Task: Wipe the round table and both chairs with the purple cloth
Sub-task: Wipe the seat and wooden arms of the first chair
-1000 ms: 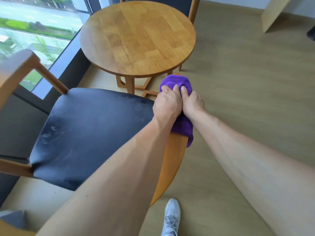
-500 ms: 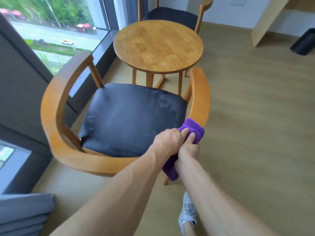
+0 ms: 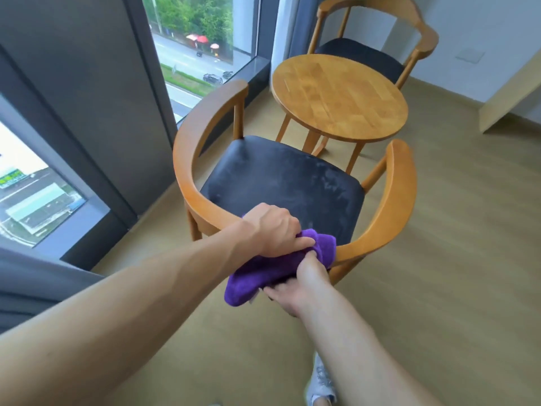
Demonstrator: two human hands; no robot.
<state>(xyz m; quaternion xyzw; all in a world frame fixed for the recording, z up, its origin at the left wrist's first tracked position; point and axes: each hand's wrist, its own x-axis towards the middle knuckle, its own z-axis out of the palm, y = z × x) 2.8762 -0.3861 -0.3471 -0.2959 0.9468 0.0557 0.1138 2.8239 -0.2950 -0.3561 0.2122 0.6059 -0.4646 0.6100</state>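
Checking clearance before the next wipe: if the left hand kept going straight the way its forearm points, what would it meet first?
Likely the near chair's right armrest, beyond the purple cloth the left hand grips; depth is unclear from one view.

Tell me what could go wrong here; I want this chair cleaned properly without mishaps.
Both hands, left hand and right hand, bunch the purple cloth on the near chair backrest, so pushing hard might tip or slide it. The seat looks smudged; it could be missed.
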